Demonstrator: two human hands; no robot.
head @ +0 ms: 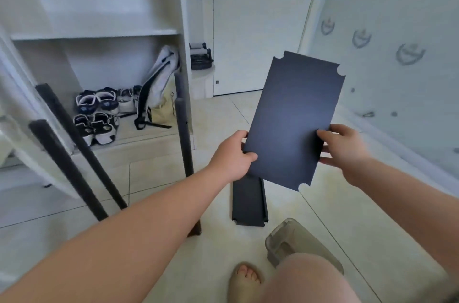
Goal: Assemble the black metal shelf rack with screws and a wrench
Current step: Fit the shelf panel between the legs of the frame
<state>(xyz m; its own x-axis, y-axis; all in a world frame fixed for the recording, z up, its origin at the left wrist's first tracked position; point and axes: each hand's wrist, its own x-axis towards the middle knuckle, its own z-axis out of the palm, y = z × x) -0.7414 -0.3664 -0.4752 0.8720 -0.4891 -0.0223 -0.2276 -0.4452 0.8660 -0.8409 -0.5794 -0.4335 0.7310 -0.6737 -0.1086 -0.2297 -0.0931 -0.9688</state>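
Note:
I hold a flat black shelf panel (295, 119) with notched corners up in front of me. My left hand (229, 156) grips its left edge, thumb on the face. My right hand (344, 151) grips its right edge the same way. A second black shelf panel (249, 203) lies on the tiled floor just below it, rims up. Three black metal posts stand tilted at the left: two (62, 161) (82, 143) lean against the white cabinet, and one (185, 129) rises near the cabinet's side panel. No screws or wrench are in view.
An open white cabinet (94, 34) at the left holds several shoes (99, 114) and a bag (159, 86). A white door (258, 24) stands straight ahead and a patterned wall (397, 54) is at the right. A grey slipper (295, 240) and my foot (246, 283) are below.

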